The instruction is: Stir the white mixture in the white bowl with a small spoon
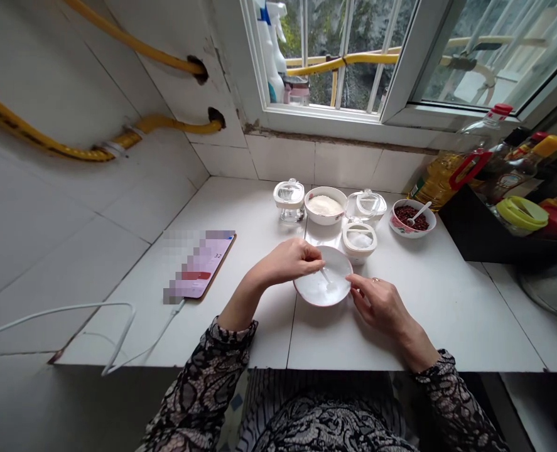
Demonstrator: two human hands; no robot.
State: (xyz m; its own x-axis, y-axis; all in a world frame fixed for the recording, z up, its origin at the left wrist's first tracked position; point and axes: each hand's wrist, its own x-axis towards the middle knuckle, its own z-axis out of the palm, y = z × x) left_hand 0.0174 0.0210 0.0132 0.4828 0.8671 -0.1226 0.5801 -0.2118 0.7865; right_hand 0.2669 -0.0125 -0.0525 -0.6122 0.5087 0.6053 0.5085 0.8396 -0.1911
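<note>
A small white bowl (323,285) with white powder sits on the white tiled counter (259,207) in front of me. My left hand (288,260) pinches a small white spoon (326,277) whose tip rests in the powder. My right hand (380,302) touches the bowl's right rim with its fingertips, steadying it; a ring shows on one finger.
Behind the bowl stand a clear lidded jar (289,200), a bowl of white grains (326,205), two lidded containers (360,240), and a bowl of red beans with a spoon (412,218). A charging phone (201,263) lies at left. Oil and sauce bottles (461,164) crowd the right.
</note>
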